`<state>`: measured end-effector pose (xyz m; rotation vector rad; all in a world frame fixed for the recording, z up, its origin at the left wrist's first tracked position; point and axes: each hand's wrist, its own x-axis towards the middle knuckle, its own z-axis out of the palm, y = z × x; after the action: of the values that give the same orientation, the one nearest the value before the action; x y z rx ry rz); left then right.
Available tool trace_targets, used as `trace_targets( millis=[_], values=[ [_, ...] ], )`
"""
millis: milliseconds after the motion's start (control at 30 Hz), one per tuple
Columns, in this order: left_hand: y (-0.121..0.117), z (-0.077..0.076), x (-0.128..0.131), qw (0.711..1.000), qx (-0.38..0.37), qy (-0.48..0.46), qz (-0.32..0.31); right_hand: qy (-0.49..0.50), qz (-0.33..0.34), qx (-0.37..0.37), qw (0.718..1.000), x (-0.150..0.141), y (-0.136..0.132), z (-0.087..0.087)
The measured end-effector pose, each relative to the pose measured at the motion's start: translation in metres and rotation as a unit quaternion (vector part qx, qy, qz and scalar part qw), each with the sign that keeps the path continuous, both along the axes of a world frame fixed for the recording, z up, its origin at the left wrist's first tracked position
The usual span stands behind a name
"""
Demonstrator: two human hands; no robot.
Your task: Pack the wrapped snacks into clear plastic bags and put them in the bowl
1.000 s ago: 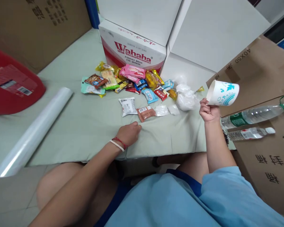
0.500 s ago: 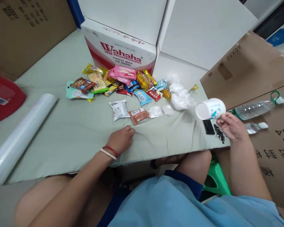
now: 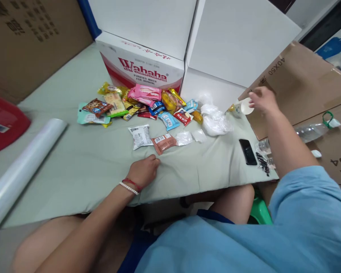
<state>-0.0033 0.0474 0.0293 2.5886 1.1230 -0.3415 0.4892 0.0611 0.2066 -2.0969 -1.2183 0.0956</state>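
At the back right of the table, my right hand is closed at the edge of a white paper cup, its thumb and fingertips on the rim. The cup is tilted, beside a small yellow wrapper. My left hand rests on the cloth as a loose fist, with nothing seen in it. Just beyond it lie a brown snack packet, a white snack packet and small clear plastic wrappers. A crumpled white plastic bag lies left of the cup.
A heap of snack packets lies before the Wahaba carton. A phone, a dark-filled small bag and plastic bottles are at right. A plastic film roll and a red container are at left.
My right hand has carried the paper cup from above the phone away from me to the table's back right corner. My left hand has stayed in place.
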Motion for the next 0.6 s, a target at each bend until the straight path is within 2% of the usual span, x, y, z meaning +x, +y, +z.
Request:
trace_targets(
  millis=[67,167,267,333,400,467,600],
  values=[
    [0.001,0.0,0.0,1.0,0.001,-0.002,-0.009,-0.054,0.055,-0.084,0.993,-0.027,0.034,-0.017],
    [0.003,0.0,-0.002,1.0,0.0,-0.004,-0.019,-0.115,0.104,-0.182,0.971,-0.061,0.077,-0.056],
    [0.004,-0.001,-0.005,0.999,-0.004,-0.007,-0.031,-0.126,0.107,-0.214,0.963,-0.076,0.103,-0.09],
    [0.004,-0.002,-0.007,0.999,-0.007,-0.014,-0.04,-0.116,0.099,-0.203,0.967,-0.077,0.111,-0.102],
    [0.005,-0.003,-0.008,0.999,-0.012,-0.025,-0.045,-0.11,0.101,-0.185,0.971,-0.073,0.11,-0.104],
    [0.004,-0.003,-0.009,0.998,-0.013,-0.035,-0.045,-0.119,0.112,-0.152,0.975,-0.066,0.101,-0.099],
    [0.003,-0.003,-0.009,0.998,-0.016,-0.036,-0.044,-0.156,0.107,-0.04,0.981,-0.049,0.059,-0.083]
  ],
)
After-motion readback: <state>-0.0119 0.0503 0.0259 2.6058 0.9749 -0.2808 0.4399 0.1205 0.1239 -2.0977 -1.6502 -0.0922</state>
